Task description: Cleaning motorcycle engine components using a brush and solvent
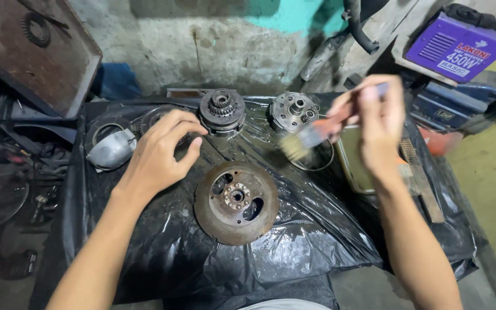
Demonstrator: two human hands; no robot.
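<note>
R hand (pixel 377 123) closed around a paintbrush (pixel 311 135), motion-blurred, bristles over a metal ring, approx. L hand (pixel 159 152) loose, fingers curled, holding nothing, resting on black plastic sheet (pixel 294 241) just L of gear assy (pixel 222 110). Rusty round disc (pixel 236 202) lies flat btw both hands, untouched.

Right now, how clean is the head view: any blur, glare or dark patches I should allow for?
Head view: the right hand and its paintbrush are smeared by motion blur; the left hand and rusty disc are sharp. The wet black plastic sheet throws patchy glare. The left edge is deep in shadow, the clutter there hard to read.
</note>
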